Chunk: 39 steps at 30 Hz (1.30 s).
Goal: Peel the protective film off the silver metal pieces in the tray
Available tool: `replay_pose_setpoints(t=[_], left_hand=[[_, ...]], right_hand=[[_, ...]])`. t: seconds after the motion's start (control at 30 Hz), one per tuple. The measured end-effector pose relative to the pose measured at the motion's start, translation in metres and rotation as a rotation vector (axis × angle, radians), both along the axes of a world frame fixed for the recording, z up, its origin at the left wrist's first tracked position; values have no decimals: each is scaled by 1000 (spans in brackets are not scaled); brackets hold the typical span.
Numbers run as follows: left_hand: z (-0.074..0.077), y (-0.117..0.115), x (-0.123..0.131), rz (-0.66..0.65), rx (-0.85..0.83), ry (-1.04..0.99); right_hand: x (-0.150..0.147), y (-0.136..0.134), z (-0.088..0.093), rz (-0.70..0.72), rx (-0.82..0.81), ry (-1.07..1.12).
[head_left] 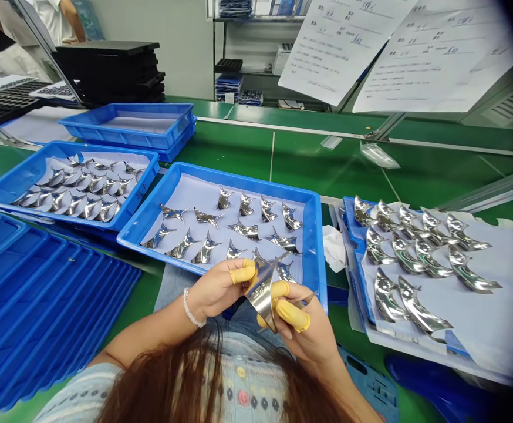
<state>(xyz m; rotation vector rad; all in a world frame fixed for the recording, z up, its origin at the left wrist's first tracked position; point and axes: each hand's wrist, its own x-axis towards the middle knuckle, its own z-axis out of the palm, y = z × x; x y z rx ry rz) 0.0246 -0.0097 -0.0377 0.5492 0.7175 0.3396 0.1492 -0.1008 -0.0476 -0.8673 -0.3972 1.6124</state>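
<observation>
Metal piece [260,294], gripped between left hand [216,288] and right hand [304,329], yellow finger cots [289,314] — pressing both faces

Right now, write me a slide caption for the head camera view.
Left hand and right hand, in yellow finger cots, hold a curved polished metal piece above a blue tray of similar pieces.

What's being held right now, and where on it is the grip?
One curved, shiny metal piece, held in both hands: the left hand pinches its left edge, the right hand its right side, through yellow finger cots.
</observation>
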Motion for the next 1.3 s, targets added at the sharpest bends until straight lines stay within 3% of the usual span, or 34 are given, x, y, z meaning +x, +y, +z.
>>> replay_pose_setpoints(t=[0.23, 0.37, 0.7, 1.03, 1.3], left_hand=[[-11, -6, 4, -5, -117, -4], [-13, -5, 3, 7, -101, -14], [13, 4, -5, 92, 63, 13], [17, 4, -8, 43, 269, 93], [16, 6, -12, -107, 327, 87]], right_hand=[[-2, 2, -3, -27, 2, 11], [0, 4, -5, -44, 13, 55], [1, 1, -22, -123, -150, 113], [0, -3, -26, -116, -27, 23], [10, -6, -22, -103, 96, -100]])
